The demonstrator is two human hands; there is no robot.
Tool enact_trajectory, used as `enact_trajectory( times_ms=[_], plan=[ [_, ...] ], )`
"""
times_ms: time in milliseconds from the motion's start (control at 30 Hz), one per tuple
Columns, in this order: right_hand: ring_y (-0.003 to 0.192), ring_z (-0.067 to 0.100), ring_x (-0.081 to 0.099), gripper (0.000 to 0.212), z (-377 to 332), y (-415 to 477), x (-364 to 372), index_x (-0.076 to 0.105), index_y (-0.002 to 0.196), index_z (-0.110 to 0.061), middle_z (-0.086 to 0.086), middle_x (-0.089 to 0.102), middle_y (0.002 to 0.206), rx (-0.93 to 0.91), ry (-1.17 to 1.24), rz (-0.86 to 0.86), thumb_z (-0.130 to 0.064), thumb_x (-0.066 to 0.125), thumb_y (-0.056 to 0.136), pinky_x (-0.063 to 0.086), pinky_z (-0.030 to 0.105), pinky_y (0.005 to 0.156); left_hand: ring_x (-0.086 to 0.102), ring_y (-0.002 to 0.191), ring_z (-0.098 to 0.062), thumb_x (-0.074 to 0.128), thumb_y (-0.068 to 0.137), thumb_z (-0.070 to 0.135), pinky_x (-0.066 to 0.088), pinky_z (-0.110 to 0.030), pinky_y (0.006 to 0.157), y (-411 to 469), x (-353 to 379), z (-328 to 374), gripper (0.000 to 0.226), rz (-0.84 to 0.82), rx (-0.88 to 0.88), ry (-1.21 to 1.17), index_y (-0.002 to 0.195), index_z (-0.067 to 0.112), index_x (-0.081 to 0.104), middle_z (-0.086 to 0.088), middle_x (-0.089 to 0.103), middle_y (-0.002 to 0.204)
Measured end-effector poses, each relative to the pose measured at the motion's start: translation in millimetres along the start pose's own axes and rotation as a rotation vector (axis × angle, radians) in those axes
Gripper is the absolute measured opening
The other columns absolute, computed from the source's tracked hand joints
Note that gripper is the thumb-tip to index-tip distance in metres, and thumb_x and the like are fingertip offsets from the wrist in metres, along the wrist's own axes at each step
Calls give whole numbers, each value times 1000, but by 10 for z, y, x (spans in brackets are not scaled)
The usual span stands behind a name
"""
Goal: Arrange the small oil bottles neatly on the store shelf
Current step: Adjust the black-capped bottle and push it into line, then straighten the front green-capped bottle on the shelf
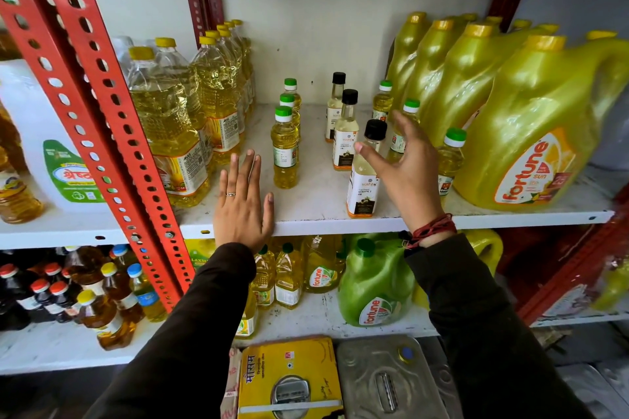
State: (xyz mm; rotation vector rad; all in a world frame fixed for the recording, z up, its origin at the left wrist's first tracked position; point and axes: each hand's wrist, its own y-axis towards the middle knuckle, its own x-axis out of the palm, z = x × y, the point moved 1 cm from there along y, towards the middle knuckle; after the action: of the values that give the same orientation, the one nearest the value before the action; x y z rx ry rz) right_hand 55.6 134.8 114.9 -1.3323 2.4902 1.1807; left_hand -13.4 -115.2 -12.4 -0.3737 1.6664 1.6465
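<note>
On the white shelf three small green-capped oil bottles stand in a row going back, left of centre. Three black-capped coconut oil bottles form a diagonal row in the middle; the nearest one stands by the shelf's front edge. Three more green-capped small bottles line up on the right beside the big jugs. My left hand lies flat on the shelf front, fingers together, holding nothing. My right hand hovers open with fingers spread, just right of the nearest coconut bottle, partly hiding the middle green-capped bottle.
Tall clear yellow-capped oil bottles crowd the shelf's left side. Large yellow Fortune jugs fill the right. A red slotted upright stands at the left. The lower shelf holds more bottles and a green jug; tins sit below.
</note>
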Motion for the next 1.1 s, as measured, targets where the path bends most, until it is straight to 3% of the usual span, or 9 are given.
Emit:
enact_trajectory(
  times_ms=[133,233,300,433,533,633,867,1000,1100],
  plan=[
    [140,15,43,66,-310,-27,89,46,143,-11,6,47,150,-278,64,144,-37,71,88,34,18,114,-4,160,-24,28,102,37,-7,-38,130,4,-13,2,70,-13,0,-2,164,8,16,-9,8,173],
    [138,17,46,57,-508,-23,351,49,141,-7,9,51,147,-382,117,51,-28,68,92,37,23,115,-2,160,-24,29,102,36,-7,-37,130,3,-27,5,70,-23,-2,-1,164,7,16,-9,8,173],
    [138,20,47,55,-556,12,584,47,142,-6,11,51,147,-321,112,-63,-23,65,93,33,21,115,-1,160,-25,29,102,36,-8,-37,129,6,-40,14,70,-31,0,-2,164,7,17,-8,8,173],
    [142,24,40,65,-493,183,1035,35,149,-10,11,44,153,-17,92,-334,-25,63,93,22,19,107,3,160,-28,29,101,35,-9,-36,129,16,-64,19,70,-43,2,-5,163,5,19,-10,9,172],
    [133,27,51,58,-412,310,1250,45,141,-11,12,56,142,100,150,-443,-22,69,89,36,30,112,4,160,-28,29,101,35,-10,-36,129,25,-73,22,70,-46,6,3,163,4,19,-11,9,172],
    [115,29,65,42,-344,363,1347,61,124,-11,11,68,125,104,174,-421,-15,71,84,48,43,105,3,160,-28,30,101,35,-9,-36,129,25,-69,25,70,-45,6,7,163,4,19,-10,7,172],
    [95,18,69,51,-310,345,1370,63,106,-15,4,73,106,111,128,-260,-35,88,67,57,40,87,3,160,-27,30,100,35,-10,-36,129,23,-84,30,70,-50,3,3,162,4,21,-10,8,171],
    [92,16,65,59,-312,325,1389,58,102,-19,0,67,102,48,-24,-193,-55,84,63,53,33,77,2,160,-28,28,101,36,-8,-37,129,17,-85,27,70,-66,1,3,163,3,20,-12,10,172],
    [103,16,61,62,-286,320,1422,59,112,-19,2,64,113,22,22,-206,-54,81,67,49,30,84,2,160,-28,27,101,36,-8,-37,130,17,-87,28,70,-73,1,-2,163,3,20,-12,10,172]
  ],
)
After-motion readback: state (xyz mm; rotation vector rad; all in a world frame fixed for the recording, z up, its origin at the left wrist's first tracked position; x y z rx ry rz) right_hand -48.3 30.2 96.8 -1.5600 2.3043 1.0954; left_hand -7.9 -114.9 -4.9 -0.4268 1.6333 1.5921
